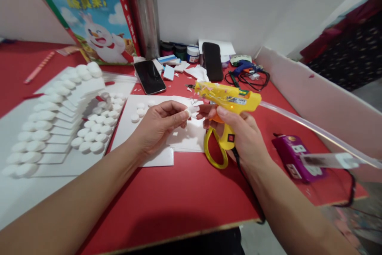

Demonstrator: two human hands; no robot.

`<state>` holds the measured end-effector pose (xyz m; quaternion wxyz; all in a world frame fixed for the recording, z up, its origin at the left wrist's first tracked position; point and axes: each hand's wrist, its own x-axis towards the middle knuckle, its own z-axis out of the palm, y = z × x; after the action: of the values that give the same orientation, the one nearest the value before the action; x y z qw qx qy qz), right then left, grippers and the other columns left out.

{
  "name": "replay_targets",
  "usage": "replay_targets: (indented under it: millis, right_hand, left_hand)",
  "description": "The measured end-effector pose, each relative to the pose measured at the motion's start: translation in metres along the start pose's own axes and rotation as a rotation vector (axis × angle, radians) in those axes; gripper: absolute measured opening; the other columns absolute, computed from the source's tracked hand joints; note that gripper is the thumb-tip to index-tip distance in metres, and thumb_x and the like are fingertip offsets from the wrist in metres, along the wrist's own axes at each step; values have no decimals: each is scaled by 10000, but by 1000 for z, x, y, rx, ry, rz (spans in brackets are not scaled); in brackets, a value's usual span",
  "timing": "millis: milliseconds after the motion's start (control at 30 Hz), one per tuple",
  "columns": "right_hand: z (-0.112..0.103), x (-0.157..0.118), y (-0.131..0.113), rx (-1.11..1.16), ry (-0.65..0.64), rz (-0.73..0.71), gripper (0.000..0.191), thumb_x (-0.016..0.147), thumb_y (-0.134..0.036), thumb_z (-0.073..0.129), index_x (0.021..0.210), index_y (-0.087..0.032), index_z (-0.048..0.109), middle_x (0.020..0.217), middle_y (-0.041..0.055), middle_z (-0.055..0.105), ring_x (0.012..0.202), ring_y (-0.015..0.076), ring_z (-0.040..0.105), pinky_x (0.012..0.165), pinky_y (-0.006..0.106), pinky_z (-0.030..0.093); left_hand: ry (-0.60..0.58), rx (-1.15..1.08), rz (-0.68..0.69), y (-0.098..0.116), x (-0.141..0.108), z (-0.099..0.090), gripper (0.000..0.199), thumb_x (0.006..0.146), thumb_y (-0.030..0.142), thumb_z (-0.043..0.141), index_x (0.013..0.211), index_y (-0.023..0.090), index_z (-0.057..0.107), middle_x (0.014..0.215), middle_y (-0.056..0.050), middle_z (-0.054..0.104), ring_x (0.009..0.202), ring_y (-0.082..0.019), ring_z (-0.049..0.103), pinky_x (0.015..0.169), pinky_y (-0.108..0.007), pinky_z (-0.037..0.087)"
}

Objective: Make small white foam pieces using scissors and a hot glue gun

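Rows of white discs (90, 132) lie at the left of the bench (191, 199). Above white card (158, 157), the left hand (161, 123) pinches a small white piece (193, 110), which sits between the hands, while the right hand (240, 127) grasps a yellow glue gun (224, 95)

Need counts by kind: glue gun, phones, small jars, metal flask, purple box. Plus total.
Glue gun: 1
Phones: 2
Small jars: 3 visible
Metal flask: 1
Purple box: 1
Total: 8
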<state>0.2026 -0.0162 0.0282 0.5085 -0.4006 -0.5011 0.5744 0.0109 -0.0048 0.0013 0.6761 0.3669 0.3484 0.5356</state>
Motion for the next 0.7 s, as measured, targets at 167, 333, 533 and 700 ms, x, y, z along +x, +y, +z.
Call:
replay_targets:
  millis: [167,333,533,700]
  right_hand:
    - [-2,0,2,-73,6,-5,198,911,-401,684,846,-216,719,1029,69,770,936,218,724,806,340,572]
    - [-3,0,4,-115,5,9,239,915,-441,682,851,-214,719,1027,73,771,934,220,719,825,349,571]
    - [-2,-1,4,-115,-5,-7,225,920,-422,684,840,-217,734,1071,75,780,946,215,716,828,343,566]
    - [1,-4,0,-181,18,-35,183,910,-378,704,858,-215,768,1038,56,791,919,195,708,791,309,553]
  left_hand:
    - [35,12,-13,0,0,1,217,687,243,933,806,152,775,725,-20,719,631,-99,634,657,-219,497]
    - [62,13,-32,2,0,4,253,638,243,954,789,138,780,709,-24,717,617,-103,632,654,-234,511]
    - [62,88,8,2,-1,2,192,698,234,923,817,166,788,736,-22,737,642,-110,646,656,-235,503]
    - [82,200,50,2,-4,1,199,710,266,923,815,180,778,742,-19,739,644,-117,632,630,-240,481]
